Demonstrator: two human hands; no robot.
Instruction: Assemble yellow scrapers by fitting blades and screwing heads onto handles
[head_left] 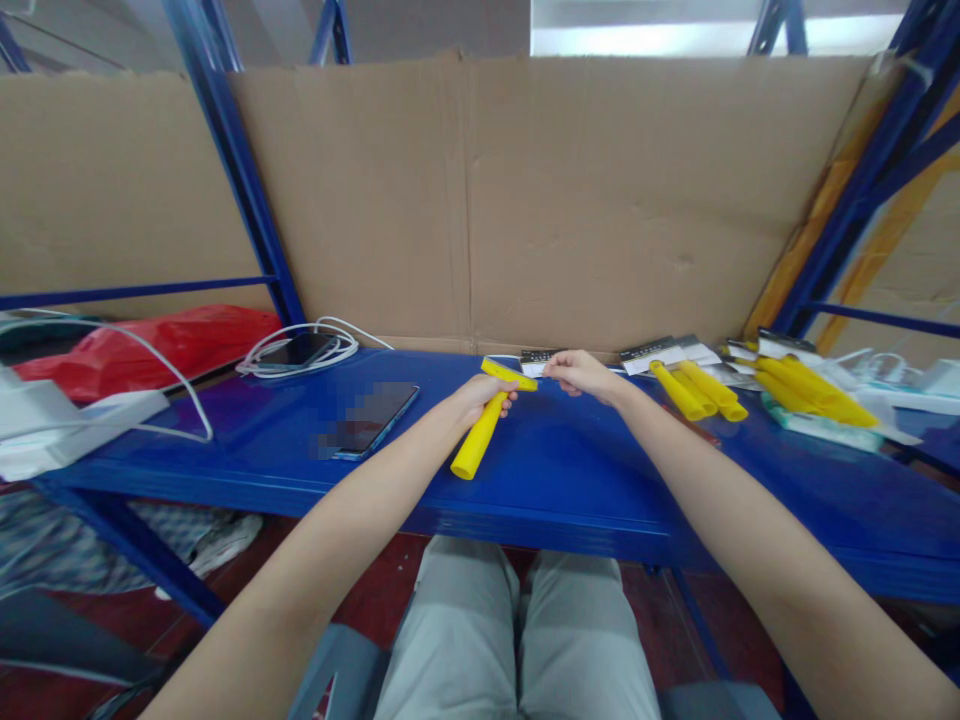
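My left hand (486, 395) is wrapped around a yellow T-shaped tool (478, 440). Its round, tube-like handle points down toward me, and its narrow crosspiece slants above my fingers. Just right of the crosspiece is my right hand (579, 373), its thumb and fingers pinched together. Whatever those fingertips hold, if anything, is too small to make out. Behind the hands, a black-and-white printed card (534, 366) lies against the cardboard. Several loose yellow tubes (694, 390) rest to the right of my right hand.
A phone (379, 420) lies on the blue table (585, 480), left of my hands. Coiled white cable (341, 350) and a red bag (187, 340) are farther left. More yellow tubes (817, 390) and printed cards (667, 353) sit at right. A cardboard panel (585, 200) closes the back.
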